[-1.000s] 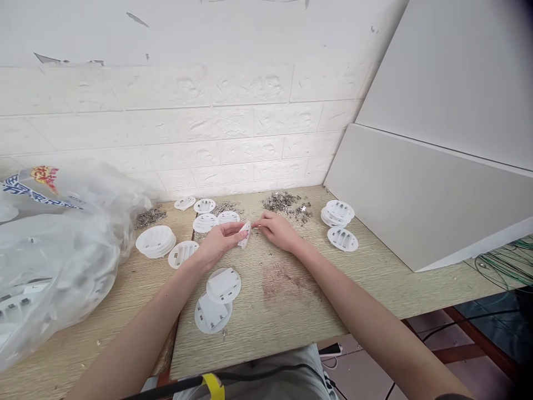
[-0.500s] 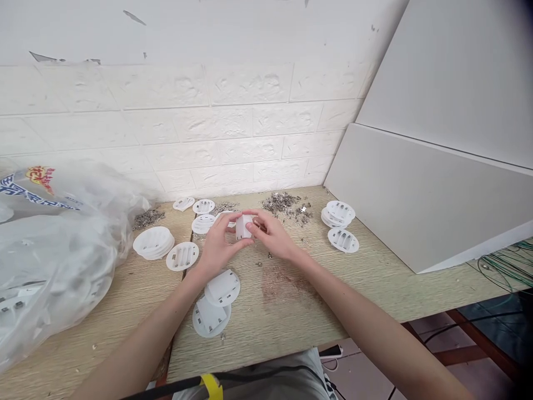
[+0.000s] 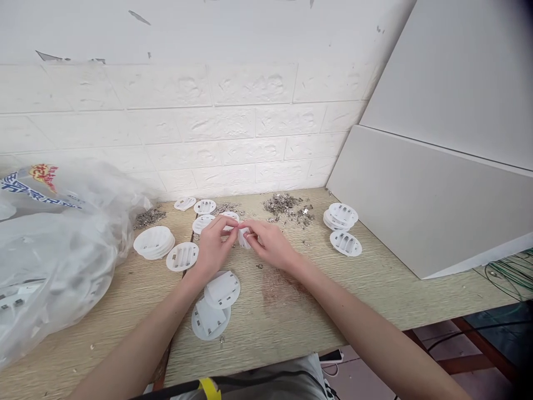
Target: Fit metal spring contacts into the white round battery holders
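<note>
Both hands meet over the middle of the table, around a white plastic battery holder (image 3: 244, 239) that is mostly covered by fingers. My right hand (image 3: 270, 244) has its thumb and bent fingers closed on the right side of the holder. Against its upper left edge, my left hand (image 3: 216, 241) presses its fingertips, with the thumb tucked below. Any small part between the fingertips is hidden. Nearer to me, two overlapping round white battery holders (image 3: 222, 289) lie with their box sides up. Left of my left hand rests another round battery holder (image 3: 182, 256), slots up.
A stack of white discs (image 3: 153, 242) and a clear plastic bag (image 3: 54, 266) full of white parts stand at left. Small metal contacts (image 3: 283, 204) lie heaped near the wall. More round holders (image 3: 342, 215) are stacked at right, before a grey panel (image 3: 433, 194).
The white holder has turned and sits lower between my hands, now more covered. My left fingers have drawn in to its top edge, and my right fingers have curled further round it.
</note>
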Action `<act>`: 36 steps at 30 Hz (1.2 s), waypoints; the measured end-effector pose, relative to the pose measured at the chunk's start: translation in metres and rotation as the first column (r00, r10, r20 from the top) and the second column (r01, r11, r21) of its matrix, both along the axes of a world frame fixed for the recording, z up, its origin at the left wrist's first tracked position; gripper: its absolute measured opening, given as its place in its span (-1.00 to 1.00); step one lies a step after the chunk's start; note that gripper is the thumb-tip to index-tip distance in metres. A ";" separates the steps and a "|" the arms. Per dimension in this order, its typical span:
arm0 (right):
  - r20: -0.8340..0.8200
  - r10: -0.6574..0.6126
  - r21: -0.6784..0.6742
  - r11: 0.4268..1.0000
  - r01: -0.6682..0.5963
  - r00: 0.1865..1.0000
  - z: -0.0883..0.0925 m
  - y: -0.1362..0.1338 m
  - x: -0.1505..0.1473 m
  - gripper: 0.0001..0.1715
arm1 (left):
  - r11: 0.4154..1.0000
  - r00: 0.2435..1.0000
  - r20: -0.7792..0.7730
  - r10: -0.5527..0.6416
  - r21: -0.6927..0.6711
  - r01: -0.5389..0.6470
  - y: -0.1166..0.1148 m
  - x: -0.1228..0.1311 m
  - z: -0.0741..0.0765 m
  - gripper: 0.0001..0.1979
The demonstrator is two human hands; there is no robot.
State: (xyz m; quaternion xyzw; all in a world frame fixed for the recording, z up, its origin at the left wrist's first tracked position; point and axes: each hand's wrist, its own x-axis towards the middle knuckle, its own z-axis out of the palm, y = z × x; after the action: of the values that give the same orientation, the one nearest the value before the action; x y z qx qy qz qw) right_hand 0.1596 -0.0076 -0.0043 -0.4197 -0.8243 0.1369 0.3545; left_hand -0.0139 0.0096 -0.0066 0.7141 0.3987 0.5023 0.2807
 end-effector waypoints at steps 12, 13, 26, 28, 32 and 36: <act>-0.065 -0.009 -0.039 0.999 0.007 0.998 0.001 -0.003 -0.002 -0.69 | 0.994 0.993 -0.102 0.055 0.096 -0.045 0.001 -0.001 -0.001 -0.96; -0.071 -0.015 -0.045 0.999 0.012 0.997 0.001 -0.003 -0.003 -0.69 | 0.994 0.993 -0.101 0.064 0.093 -0.054 0.001 -0.001 -0.001 -0.96; -0.143 -0.016 -0.143 0.990 -0.004 0.990 -0.001 -0.001 -0.003 -0.72 | 0.992 0.981 -0.157 0.116 0.064 -0.107 0.005 -0.001 -0.007 -0.93; -0.136 -0.023 -0.139 0.990 0.004 0.990 -0.002 0.000 -0.003 -0.71 | 0.994 0.981 -0.161 0.107 0.044 -0.101 0.005 -0.001 -0.006 -0.92; -0.121 -0.039 -0.109 0.994 0.026 0.992 -0.002 0.000 -0.002 -0.72 | 0.995 0.984 -0.146 0.097 -0.015 -0.101 0.004 0.000 -0.004 -0.90; -0.051 -0.029 -0.010 1.000 0.029 0.998 -0.003 0.001 -0.001 -0.72 | 0.991 0.987 -0.130 0.093 -0.080 -0.104 0.005 0.002 -0.002 -0.86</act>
State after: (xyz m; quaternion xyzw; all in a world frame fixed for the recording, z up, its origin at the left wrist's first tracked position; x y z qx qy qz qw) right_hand 0.1587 -0.0061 -0.0073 -0.4297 -0.8081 0.1462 0.3755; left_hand -0.0120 0.0143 -0.0085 0.7109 0.4719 0.4516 0.2606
